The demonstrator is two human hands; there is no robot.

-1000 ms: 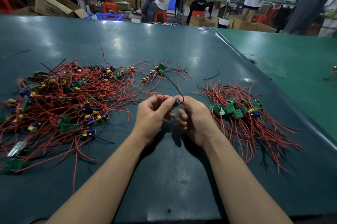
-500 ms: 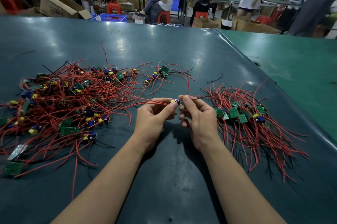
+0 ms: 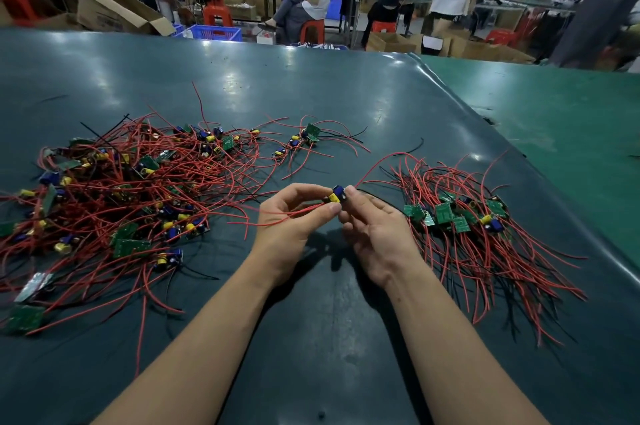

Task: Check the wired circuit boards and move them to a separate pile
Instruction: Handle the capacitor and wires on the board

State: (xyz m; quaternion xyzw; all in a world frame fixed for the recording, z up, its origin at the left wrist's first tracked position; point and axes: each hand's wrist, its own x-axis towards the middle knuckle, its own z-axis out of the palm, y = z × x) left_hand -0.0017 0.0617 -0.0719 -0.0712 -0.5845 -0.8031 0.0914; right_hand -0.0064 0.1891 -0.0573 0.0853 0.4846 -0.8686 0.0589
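Between my two hands, above the dark table (image 3: pixel 311 338), is one small circuit board (image 3: pixel 336 195) with a blue and a yellow part on it. My left hand (image 3: pixel 294 223) pinches its left side, and red wires trail under that hand. My right hand (image 3: pixel 375 234) pinches its right side, where a red wire arcs off to the right. A big tangled pile of wired boards (image 3: pixel 114 199) lies on the left. A smaller, neater pile of boards (image 3: pixel 460 216) lies on the right, its red wires fanned toward me.
A few loose boards (image 3: pixel 310 135) lie at the back of the left pile. A green mat (image 3: pixel 561 133) covers the table to the right. Beyond the far edge are cardboard boxes (image 3: pixel 114 10), a blue crate (image 3: pixel 216 32), red stools and several people.
The board has turned between my fingers, so its blue and yellow parts now show on top. Its red wire now arcs to the right. Both hands have stayed in the middle.
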